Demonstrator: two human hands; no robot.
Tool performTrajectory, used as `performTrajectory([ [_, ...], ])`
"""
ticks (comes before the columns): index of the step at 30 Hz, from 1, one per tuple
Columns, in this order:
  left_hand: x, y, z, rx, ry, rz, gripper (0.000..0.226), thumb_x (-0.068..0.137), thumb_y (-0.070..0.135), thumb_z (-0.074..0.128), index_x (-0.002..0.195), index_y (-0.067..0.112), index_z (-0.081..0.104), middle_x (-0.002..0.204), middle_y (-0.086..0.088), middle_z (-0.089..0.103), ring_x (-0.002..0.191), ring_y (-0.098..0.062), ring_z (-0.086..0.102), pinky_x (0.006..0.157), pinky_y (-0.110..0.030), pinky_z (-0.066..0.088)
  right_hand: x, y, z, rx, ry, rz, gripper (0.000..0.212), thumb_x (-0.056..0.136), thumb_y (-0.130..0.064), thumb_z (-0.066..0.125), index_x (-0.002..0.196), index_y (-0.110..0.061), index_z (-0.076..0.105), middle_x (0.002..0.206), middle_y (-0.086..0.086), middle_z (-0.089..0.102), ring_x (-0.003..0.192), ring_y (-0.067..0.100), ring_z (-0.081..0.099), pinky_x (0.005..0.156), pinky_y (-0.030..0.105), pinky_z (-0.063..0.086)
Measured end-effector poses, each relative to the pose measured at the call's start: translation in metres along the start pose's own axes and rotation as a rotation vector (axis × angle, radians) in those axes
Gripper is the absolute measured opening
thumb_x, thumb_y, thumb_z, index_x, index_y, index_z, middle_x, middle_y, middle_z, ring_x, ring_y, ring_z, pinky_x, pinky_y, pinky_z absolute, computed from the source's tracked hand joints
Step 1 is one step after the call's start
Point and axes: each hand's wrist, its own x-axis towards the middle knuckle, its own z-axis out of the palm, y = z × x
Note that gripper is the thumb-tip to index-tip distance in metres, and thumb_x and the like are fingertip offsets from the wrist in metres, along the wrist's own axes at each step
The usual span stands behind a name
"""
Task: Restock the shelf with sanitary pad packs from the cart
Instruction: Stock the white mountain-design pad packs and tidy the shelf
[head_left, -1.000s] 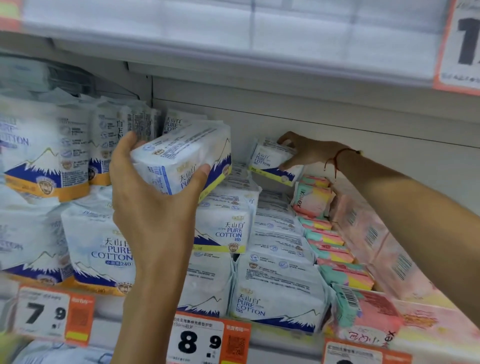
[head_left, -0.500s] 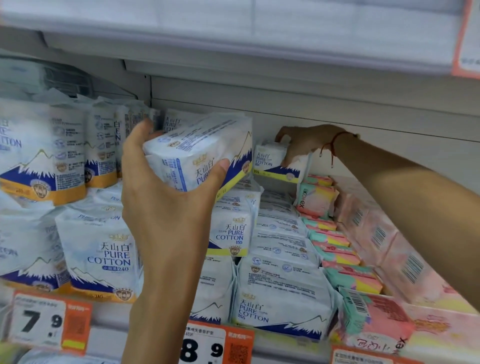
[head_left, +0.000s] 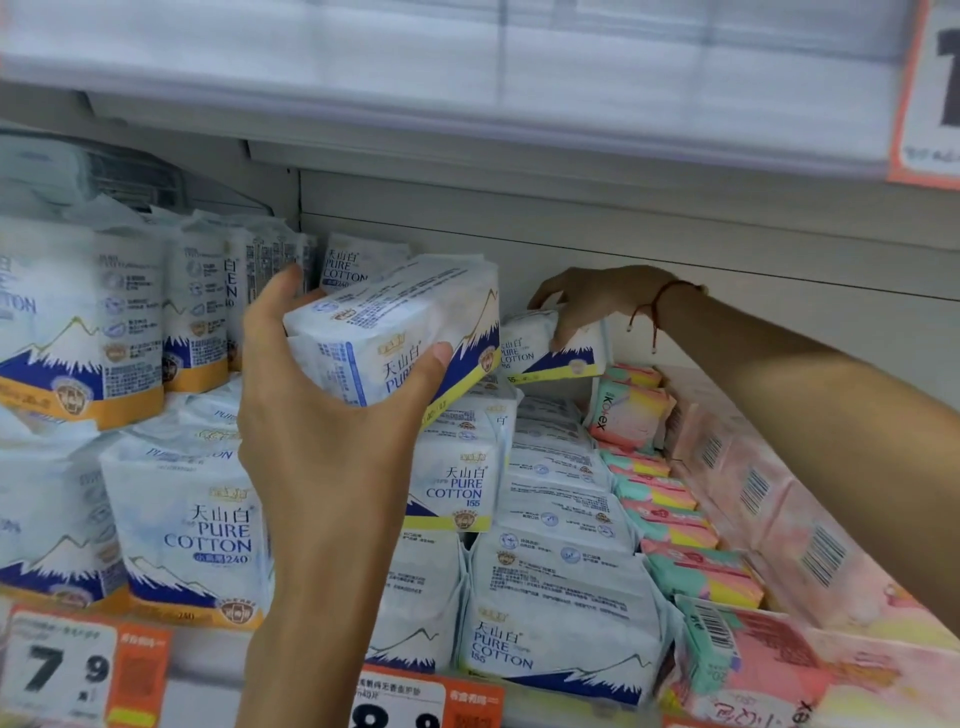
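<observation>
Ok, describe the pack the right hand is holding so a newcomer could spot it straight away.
Start at the grey back wall of the shelf, above the white Pure Cotton stacks. The right hand grips a small white pack there. Unlike its neighbours lying flat, it is raised at the rear, showing a blue mountain and yellow strip marked 155.

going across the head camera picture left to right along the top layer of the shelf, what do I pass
Orange-banded packs → left hand gripping a yellow-edged pack → right hand holding a second white pack at the back → upright Kotex pack → pink barcoded packs.
</observation>
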Motion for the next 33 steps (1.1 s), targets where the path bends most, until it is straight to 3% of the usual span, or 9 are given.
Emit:
performTrajectory([
  [4,0.001,-0.001,0.000,0.003,-0.022,0.012,0.087,0.064,0.038,0.083,0.138,0.029,0.039,0.110,0.033,0.039,0.102,0.019,0.036,0.085,0.004,0.031,0.000,0.011,0.013,0.148,0.042,-0.005,0.064,0.073,-0.016,0.079,0.128,-0.019,0.047,0.130,0.006,0.050,0.105,0.021,0.054,0.090,0.033,0.050],
  [8,0.001,0.001,0.001,-0.029,-0.027,0.002,0.089,0.063,0.038,0.084,0.139,0.030,0.038,0.113,0.028,0.043,0.103,0.015,0.044,0.090,-0.004,0.037,-0.005,0.024,0.031,0.216,0.093,-0.028,0.064,0.077,-0.017,0.076,0.131,-0.013,0.041,0.134,0.006,0.044,0.115,0.018,0.045,0.093,0.028,0.041],
  [11,0.001,0.000,0.002,-0.061,-0.038,-0.005,0.088,0.062,0.037,0.084,0.138,0.031,0.039,0.102,0.039,0.038,0.091,0.031,0.043,0.079,0.008,0.034,-0.009,0.030,0.043,0.273,0.134,-0.080,0.060,0.076,-0.015,0.077,0.127,-0.013,0.045,0.133,0.006,0.044,0.121,0.020,0.042,0.094,0.028,0.038],
  [16,-0.001,0.000,0.004,-0.086,-0.063,-0.005,0.087,0.063,0.033,0.084,0.137,0.030,0.039,0.099,0.041,0.035,0.085,0.036,0.041,0.072,0.008,0.035,-0.010,0.030,0.065,-0.029,0.190,-0.065,0.056,0.074,-0.025,0.078,0.126,-0.023,0.055,0.125,0.007,0.043,0.119,0.024,0.037,0.090,0.030,0.036],
  [20,-0.001,0.003,0.006,-0.092,-0.072,-0.024,0.084,0.063,0.032,0.085,0.135,0.029,0.041,0.104,0.035,0.043,0.097,0.023,0.049,0.081,0.002,0.041,-0.018,0.028,0.066,0.014,0.145,-0.026,0.056,0.081,-0.033,0.072,0.132,-0.028,0.051,0.132,0.008,0.042,0.126,0.025,0.035,0.096,0.032,0.035],
  [24,-0.007,0.012,0.009,-0.065,-0.113,-0.046,0.082,0.064,0.031,0.084,0.135,0.026,0.042,0.117,0.021,0.048,0.101,0.013,0.050,0.089,0.000,0.040,-0.054,0.020,0.047,0.529,0.238,0.035,0.032,0.094,-0.034,0.055,0.124,-0.023,0.057,0.125,0.006,0.056,0.117,0.023,0.051,0.092,0.028,0.044],
  [28,-0.017,0.025,0.017,-0.042,-0.184,-0.052,0.074,0.067,0.031,0.083,0.127,0.026,0.041,0.107,0.027,0.045,0.096,0.017,0.047,0.081,0.004,0.036,-0.115,0.005,0.024,1.320,-0.121,-0.053,0.058,0.088,-0.062,0.041,0.122,-0.020,0.061,0.126,0.009,0.060,0.118,0.026,0.055,0.107,0.037,0.040],
  [30,-0.021,0.032,0.026,-0.048,-0.210,-0.057,0.068,0.069,0.029,0.082,0.120,0.025,0.038,0.100,0.029,0.044,0.091,0.025,0.047,0.075,0.005,0.035,-0.142,-0.001,0.019,1.375,-0.286,-0.120,0.070,0.075,-0.067,0.049,0.126,-0.020,0.059,0.124,0.009,0.062,0.119,0.025,0.057,0.105,0.039,0.043],
  [33,-0.017,0.042,0.044,-0.045,-0.298,-0.084,0.069,0.070,0.031,0.082,0.121,0.019,0.038,0.107,0.013,0.048,0.103,-0.003,0.050,0.086,-0.013,0.039,-0.162,-0.007,0.026,1.152,-0.255,-0.206,0.047,0.077,-0.037,0.064,0.121,-0.021,0.057,0.118,-0.003,0.068,0.112,0.012,0.063,0.093,0.026,0.052],
])
